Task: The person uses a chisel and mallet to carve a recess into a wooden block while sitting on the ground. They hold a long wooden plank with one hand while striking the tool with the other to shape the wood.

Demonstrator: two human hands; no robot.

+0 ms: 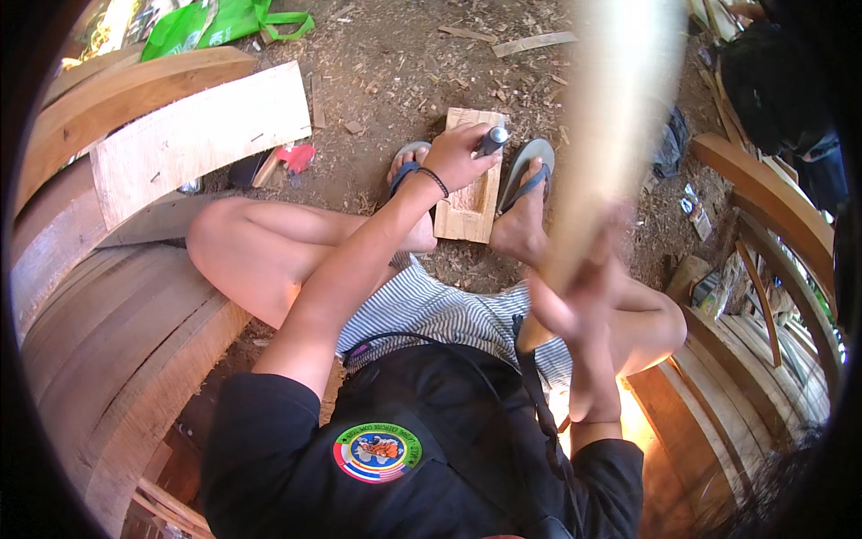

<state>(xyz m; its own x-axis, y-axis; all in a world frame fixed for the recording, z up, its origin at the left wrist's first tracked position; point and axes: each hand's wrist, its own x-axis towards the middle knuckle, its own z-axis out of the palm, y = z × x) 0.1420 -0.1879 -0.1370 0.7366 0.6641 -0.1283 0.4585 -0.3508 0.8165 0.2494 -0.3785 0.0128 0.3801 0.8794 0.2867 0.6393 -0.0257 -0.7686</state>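
Note:
My left hand (460, 160) is closed around the dark handle of a chisel (493, 140), whose metal-capped end points up; its blade is hidden below the hand. Under it, a pale wooden block (465, 229) with a hollow cut into it lies on the ground between my sandalled feet. My right hand (588, 292), smeared by motion, grips a long, pale wooden club (624, 108) near its narrow end. The club is raised, its thick end blurred and reaching past the top of the view, apart from the chisel.
Dirt ground (395, 67) is strewn with wood chips. Curved planks are stacked on my left (117, 332) and on my right (754, 377). A nailed pale board (202, 144) rests on the left stack, and a green bag (215, 27) lies behind it. A dark bag (777, 85) is at far right.

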